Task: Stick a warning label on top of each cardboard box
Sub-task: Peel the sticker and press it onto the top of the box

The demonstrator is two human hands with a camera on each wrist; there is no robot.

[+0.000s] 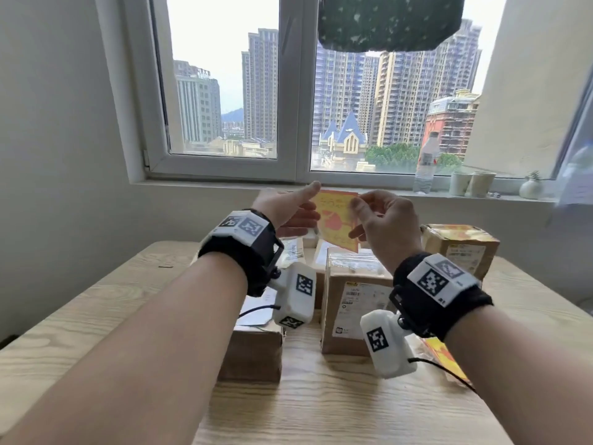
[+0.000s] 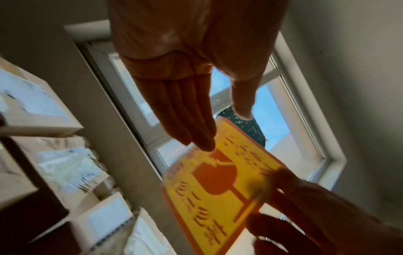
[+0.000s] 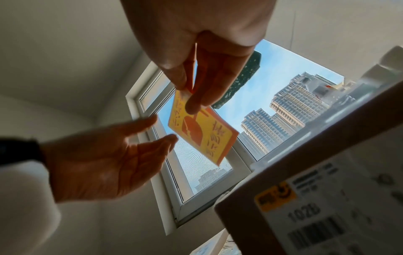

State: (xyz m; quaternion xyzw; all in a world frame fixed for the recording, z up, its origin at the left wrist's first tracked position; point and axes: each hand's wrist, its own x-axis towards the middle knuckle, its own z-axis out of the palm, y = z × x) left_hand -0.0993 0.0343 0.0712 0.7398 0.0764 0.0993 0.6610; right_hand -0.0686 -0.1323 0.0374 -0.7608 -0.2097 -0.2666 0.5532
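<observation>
- The right hand (image 1: 383, 224) pinched the label (image 1: 337, 220) at its 3 o'clock edge, thumb against fingers, holding it raised above the boxes (image 1: 353, 303).
- The left hand (image 1: 290, 208) lay flat-fingered and relaxed just beside the label's 9 o'clock edge; whether it touched the label could not be told.
- One box (image 1: 462, 248) at 2 o'clock from the hands already carried a yellow label on top.
- More labels (image 1: 444, 354) lay on the table (image 1: 321, 412) at 4 o'clock.

Head cam sat high, looked forward-down over table (image 1: 96, 316) toward window (image 1: 298, 91) at 12 o'clock. Both wrist cams sat close under palms, tilted up at same window. All three shared warning label (image 1: 337, 220), wrist views nearest it.
</observation>
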